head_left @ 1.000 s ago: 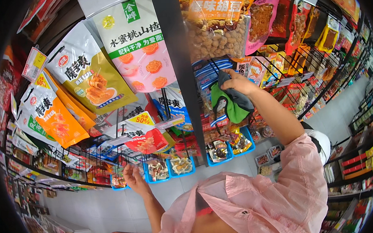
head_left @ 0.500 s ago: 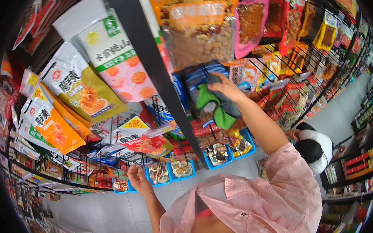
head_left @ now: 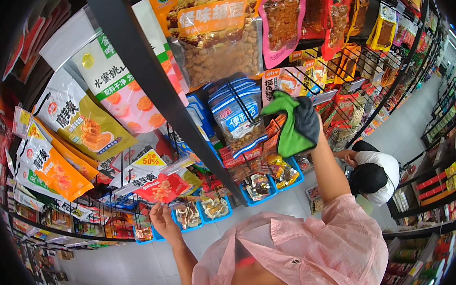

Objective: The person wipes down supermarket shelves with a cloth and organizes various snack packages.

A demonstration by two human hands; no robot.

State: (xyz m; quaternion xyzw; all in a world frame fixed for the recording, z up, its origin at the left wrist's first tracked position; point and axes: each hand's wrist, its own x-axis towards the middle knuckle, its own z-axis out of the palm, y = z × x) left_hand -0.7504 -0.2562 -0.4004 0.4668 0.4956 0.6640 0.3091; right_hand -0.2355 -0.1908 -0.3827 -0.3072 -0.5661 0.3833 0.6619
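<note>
A green and dark grey cloth [head_left: 290, 138] is bunched in my right hand [head_left: 319, 131], which it mostly covers. It hangs in front of the hooks, just right of a blue-and-white bag of nuts [head_left: 236, 122]. My left hand [head_left: 165, 222] is low at the lower shelf front, empty, its fingers loosely bent and apart. Just above its fingertips is a red and white snack pouch [head_left: 160, 186]; whether they touch it I cannot tell. A large orange bag of nuts [head_left: 216, 36] hangs above the blue-and-white one.
A black upright post [head_left: 167, 88] divides the racks. Pink and olive snack pouches hang left of it. Blue bins [head_left: 257, 190] of small packets stand below. At the right, a person in a white top and dark cap [head_left: 372, 178] is bent low near the aisle floor.
My right hand has moved the cloth right and off the blue-and-white bag, whose front now shows. The view has shifted slightly. My left hand remains low near the pouches.
</note>
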